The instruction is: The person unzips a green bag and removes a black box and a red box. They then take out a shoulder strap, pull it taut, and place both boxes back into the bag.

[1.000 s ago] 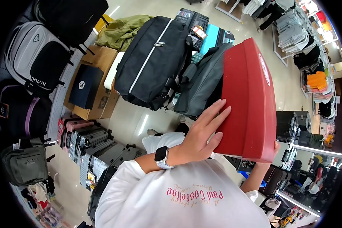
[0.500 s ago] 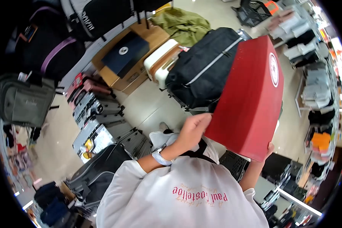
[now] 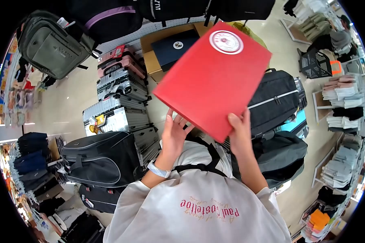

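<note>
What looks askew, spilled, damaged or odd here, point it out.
The navy box looks askew, sitting at an angle to the cardboard carton under or around it. The red box is tilted too, but the right hand grips it, so that seems deliberate. No spill or damage shows.

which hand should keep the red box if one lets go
The right hand, probably: its thumb lies over the red box near a corner, while the left hand is open at the edge.
</note>
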`<state>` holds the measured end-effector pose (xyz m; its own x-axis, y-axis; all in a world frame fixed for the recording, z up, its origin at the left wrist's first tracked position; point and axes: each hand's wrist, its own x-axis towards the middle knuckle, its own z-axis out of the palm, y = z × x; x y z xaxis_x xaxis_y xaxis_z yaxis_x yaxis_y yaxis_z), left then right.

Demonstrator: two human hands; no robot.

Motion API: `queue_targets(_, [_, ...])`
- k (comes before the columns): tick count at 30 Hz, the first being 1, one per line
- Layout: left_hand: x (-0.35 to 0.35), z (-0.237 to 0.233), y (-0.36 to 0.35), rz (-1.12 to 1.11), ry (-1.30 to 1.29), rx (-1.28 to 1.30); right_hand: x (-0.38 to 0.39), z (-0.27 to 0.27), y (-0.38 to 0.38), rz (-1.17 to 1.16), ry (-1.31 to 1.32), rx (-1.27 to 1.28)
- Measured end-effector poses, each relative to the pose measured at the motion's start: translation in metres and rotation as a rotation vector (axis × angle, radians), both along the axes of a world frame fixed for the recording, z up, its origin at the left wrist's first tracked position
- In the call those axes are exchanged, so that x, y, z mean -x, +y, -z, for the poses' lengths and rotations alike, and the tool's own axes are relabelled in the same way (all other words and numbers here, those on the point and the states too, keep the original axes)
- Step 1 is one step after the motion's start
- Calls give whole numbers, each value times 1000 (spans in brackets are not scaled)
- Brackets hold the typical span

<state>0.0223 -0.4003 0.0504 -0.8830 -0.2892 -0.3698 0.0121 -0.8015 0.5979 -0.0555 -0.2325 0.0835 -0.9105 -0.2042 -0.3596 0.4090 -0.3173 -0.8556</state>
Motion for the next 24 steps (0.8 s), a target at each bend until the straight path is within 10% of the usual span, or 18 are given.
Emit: queue_targets(24, [250, 195, -246, 158, -420, 534, 190, 233, -257, -107, -205, -240])
